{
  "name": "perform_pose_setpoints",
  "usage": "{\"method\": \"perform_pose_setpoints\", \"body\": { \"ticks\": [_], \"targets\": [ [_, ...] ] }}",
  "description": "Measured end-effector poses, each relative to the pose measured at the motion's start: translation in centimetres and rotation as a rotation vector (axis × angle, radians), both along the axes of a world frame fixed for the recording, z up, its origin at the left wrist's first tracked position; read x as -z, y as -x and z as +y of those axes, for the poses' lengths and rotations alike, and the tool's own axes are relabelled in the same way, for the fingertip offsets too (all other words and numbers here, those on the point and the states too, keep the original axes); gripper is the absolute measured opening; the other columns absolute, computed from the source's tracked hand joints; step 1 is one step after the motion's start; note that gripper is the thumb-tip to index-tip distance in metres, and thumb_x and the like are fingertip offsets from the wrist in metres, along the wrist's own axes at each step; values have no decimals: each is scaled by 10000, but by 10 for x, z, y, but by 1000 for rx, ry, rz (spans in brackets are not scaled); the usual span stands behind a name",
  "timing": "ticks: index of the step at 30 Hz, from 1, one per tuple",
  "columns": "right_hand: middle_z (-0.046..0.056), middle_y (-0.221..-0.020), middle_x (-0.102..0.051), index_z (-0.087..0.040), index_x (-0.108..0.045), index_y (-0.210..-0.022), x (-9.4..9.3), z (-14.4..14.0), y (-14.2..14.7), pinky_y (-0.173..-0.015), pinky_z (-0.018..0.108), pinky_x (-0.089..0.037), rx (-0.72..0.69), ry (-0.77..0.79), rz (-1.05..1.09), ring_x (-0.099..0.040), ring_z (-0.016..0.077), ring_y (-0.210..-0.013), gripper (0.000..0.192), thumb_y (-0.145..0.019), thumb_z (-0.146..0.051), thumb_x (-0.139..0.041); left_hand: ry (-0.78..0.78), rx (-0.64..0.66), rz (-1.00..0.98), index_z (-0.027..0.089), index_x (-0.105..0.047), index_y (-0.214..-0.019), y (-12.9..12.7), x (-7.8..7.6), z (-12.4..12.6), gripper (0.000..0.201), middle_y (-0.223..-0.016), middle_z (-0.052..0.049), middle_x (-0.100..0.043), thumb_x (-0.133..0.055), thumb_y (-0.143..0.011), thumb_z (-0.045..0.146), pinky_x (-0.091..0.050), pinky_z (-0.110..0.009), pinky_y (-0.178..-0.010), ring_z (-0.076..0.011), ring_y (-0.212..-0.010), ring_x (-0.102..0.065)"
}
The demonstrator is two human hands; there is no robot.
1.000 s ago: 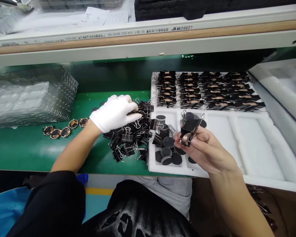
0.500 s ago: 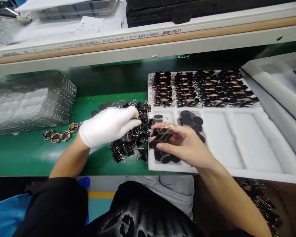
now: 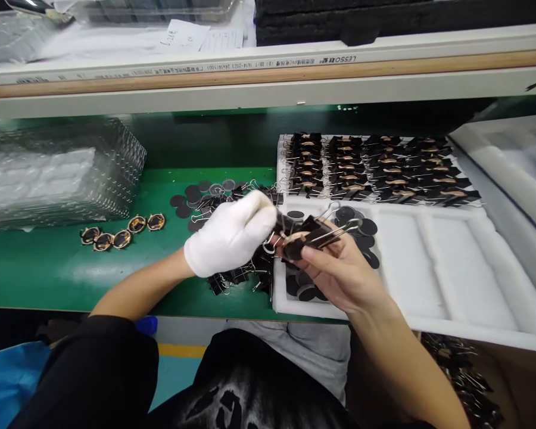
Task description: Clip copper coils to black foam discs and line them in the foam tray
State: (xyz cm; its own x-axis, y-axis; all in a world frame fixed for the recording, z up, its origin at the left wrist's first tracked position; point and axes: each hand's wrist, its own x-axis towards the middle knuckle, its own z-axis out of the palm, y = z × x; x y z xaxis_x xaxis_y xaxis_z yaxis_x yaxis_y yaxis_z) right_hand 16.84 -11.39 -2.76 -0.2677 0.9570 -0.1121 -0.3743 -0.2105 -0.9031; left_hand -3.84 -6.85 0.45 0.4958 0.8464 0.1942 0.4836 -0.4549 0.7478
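Gloved left hand [image 3: 230, 237] and bare right hand [image 3: 339, 271] meet fingertip to fingertip (both pinched closed), forearms converging

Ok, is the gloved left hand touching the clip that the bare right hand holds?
Touching. In the head view the left hand has its gloved fingertips closed on one end of the clip, which the right hand grips from below.

The white strip [image 3: 250, 61] along the front edge of the shelf carries upside-down print — "LESSO" reads clearly near its right end, then "GB/T" and a run of digits too small to make out. Handwriting on the paper sheets [image 3: 201, 37] above — illegible.
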Motion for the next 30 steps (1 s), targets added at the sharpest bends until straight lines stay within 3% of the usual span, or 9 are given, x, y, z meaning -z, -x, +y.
{"method": "perform_pose_setpoints", "body": {
  "ticks": [4,7,10,16,23,27,30],
  "targets": [
    [51,-1066,-780,-270,-702,-998,7,-2,3,-984,456,-634,168,-120,-98,-754,268,-1059,371,-764,-468,-911,76,124,161,201,-464,-666,3,2,0,332,-601,25,-456,-508,-965,339,-256,-273,-504,-102,-530,-367],
    [36,-1113,-747,-279,-719,-1026,13,-3,1,-1008,406,-617,208,-241,-179,-728,239,-1095,310,-793,-364,-905,283,74,145,205,-402,-627,-1,2,0,452,-566,29,-425,-406,-1025,418,-271,-259,-475,-97,-511,-370],
    [38,-1103,-736,-275,-709,-982,15,-5,-2,-984,395,-623,222,-290,-221,-724,233,-1072,241,-824,-340,-880,418,-2,88,211,-376,-632,-7,0,-3,491,-577,36,-392,-457,-999,527,-263,-260,-465,-97,-525,-342],
    [64,-1180,-722,-262,-684,-982,17,-7,-1,-991,431,-622,262,-288,-246,-718,261,-1101,278,-822,-389,-872,404,-75,36,208,-374,-625,-15,-1,-8,493,-592,53,-331,-577,-916,550,-252,-238,-465,-86,-547,-306],
    [63,-1294,-709,-272,-675,-990,11,-14,0,-1024,466,-621,265,-227,-199,-726,269,-1127,334,-778,-373,-913,368,-76,-63,198,-417,-587,-14,-2,-2,329,-551,52,-376,-602,-775,395,-252,-217,-448,-76,-526,-325],
    [22,-1161,-752,-298,-655,-1029,1,-12,-3,-1002,424,-633,368,-89,-24,-731,232,-1131,285,-845,-377,-857,238,-61,-102,205,-324,-519,-7,-9,1,339,-504,57,-298,-555,-741,319,-180,-220,-427,-56,-486,-254],
    [4,-1047,-751,-291,-661,-1012,-1,-4,-5,-898,371,-661,426,-26,-19,-736,202,-1026,268,-852,-415,-837,111,-2,-56,201,-262,-520,-8,-6,-4,390,-503,69,-252,-577,-744,249,-169,-215,-429,-46,-490,-219]
  ]
}}
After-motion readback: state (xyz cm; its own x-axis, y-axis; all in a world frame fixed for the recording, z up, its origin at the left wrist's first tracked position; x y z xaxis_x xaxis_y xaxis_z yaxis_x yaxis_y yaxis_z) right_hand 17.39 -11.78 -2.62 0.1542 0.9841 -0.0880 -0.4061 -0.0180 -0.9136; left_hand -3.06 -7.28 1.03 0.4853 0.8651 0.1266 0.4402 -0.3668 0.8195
